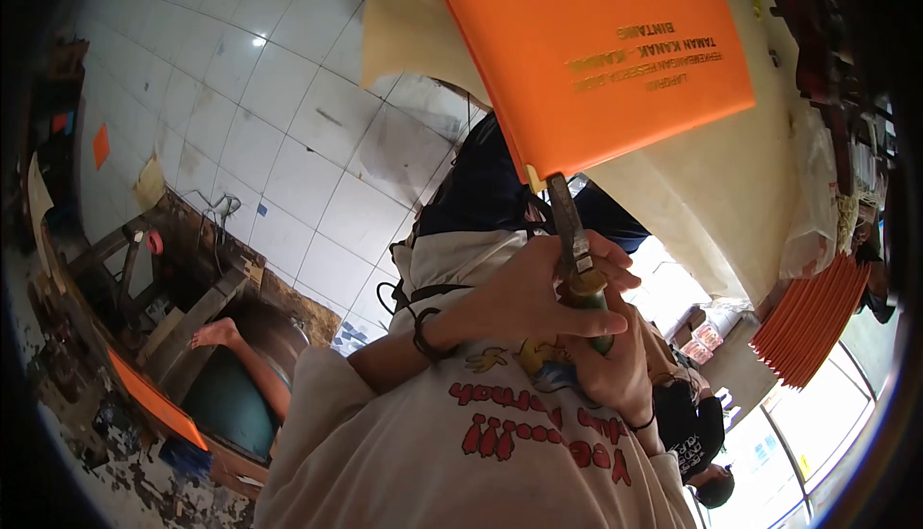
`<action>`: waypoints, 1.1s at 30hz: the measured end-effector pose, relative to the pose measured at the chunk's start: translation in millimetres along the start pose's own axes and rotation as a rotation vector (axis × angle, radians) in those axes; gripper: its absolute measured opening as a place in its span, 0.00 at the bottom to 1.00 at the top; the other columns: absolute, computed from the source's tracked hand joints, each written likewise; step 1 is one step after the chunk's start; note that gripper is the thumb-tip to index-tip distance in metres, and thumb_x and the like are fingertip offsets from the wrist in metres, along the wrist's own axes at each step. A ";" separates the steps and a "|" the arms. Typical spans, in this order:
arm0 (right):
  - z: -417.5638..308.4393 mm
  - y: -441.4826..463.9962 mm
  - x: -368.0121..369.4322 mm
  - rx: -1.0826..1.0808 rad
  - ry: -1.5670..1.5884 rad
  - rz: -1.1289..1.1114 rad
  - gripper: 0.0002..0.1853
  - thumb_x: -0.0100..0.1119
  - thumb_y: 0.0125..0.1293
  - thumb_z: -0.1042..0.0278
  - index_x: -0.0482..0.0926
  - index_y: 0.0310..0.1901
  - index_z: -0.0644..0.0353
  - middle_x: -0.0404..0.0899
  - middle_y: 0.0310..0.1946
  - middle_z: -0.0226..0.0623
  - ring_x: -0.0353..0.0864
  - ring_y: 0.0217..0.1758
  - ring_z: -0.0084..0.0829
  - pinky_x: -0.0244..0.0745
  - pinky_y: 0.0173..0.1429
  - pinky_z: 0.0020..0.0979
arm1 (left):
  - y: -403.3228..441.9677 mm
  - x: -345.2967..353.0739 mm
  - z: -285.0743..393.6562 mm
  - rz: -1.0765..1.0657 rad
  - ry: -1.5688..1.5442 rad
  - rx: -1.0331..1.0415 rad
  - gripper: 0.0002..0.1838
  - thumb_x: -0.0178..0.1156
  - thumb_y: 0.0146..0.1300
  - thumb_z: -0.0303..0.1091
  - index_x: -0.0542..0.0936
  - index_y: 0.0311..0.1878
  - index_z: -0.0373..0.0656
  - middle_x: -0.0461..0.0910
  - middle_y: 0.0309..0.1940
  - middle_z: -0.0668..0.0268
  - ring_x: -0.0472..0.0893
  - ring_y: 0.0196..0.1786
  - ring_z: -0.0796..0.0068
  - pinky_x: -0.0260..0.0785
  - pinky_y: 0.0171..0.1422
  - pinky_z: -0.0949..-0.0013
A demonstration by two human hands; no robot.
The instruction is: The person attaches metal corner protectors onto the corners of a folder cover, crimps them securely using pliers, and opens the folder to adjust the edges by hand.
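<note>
An orange report folder (615, 67) with gold lettering, upside down from here, lies in front of me. A gold metal corner piece (535, 178) sits at its near left corner. The dark metal jaws of a pair of pliers (567, 221) reach up to that corner, apparently touching it. My right hand (620, 370) is closed around the green handle of the pliers. My left hand (529, 289) is closed over the same tool, its thumb across the handle. Fingers hide most of the grip.
The folder rests on a pale sheet-covered surface (711, 202). A stack of orange folders (812, 322) stands at right, near a plastic bag (812, 202). Another person (697, 433) is at lower right; someone's bare leg (255, 365) shows at left, near a wooden frame (197, 322). Tiled floor (288, 96) lies beyond.
</note>
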State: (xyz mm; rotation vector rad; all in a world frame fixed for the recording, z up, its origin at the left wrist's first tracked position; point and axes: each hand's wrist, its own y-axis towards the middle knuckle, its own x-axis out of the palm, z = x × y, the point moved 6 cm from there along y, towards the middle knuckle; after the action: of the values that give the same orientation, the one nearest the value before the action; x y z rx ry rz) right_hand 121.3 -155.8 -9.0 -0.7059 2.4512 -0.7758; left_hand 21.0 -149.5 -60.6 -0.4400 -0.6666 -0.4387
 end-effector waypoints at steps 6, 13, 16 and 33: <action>-12.5 1.9 -5.7 -0.029 0.011 -0.010 0.26 0.60 0.55 0.73 0.72 0.58 0.70 0.83 0.42 0.51 0.84 0.46 0.46 0.76 0.54 0.39 | 5.3 3.4 -14.9 0.036 -0.248 0.093 0.19 0.67 0.56 0.17 0.69 0.45 0.41 0.82 0.52 0.50 0.79 0.63 0.65 0.69 0.70 0.59; -6.8 2.6 -8.1 0.031 -0.004 -0.029 0.25 0.60 0.58 0.71 0.73 0.57 0.71 0.81 0.47 0.53 0.82 0.52 0.47 0.75 0.56 0.40 | 8.2 4.6 -15.6 0.074 -0.319 0.137 0.18 0.71 0.56 0.22 0.71 0.44 0.41 0.85 0.42 0.59 0.81 0.61 0.63 0.70 0.69 0.61; -11.7 2.1 -6.5 0.088 0.020 0.004 0.24 0.60 0.58 0.70 0.73 0.57 0.70 0.81 0.48 0.54 0.82 0.53 0.50 0.75 0.56 0.41 | 15.2 2.7 -7.9 -0.202 -0.464 0.175 0.18 0.73 0.54 0.24 0.74 0.44 0.40 0.85 0.41 0.59 0.80 0.62 0.61 0.68 0.71 0.57; 19.0 4.6 -9.3 -0.021 -0.209 0.047 0.20 0.61 0.56 0.68 0.78 0.51 0.63 0.82 0.48 0.48 0.81 0.54 0.48 0.76 0.57 0.39 | 39.6 11.8 -21.1 -0.311 -0.677 0.298 0.07 0.67 0.56 0.23 0.78 0.26 0.35 0.78 0.16 0.63 0.81 0.25 0.69 0.75 0.55 0.58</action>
State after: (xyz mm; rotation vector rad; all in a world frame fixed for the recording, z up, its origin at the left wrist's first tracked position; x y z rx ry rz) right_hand 137.6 -154.4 -23.1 -0.6981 2.2813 -0.6257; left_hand 60.1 -130.9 -77.2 -0.1912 -1.4483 -0.4740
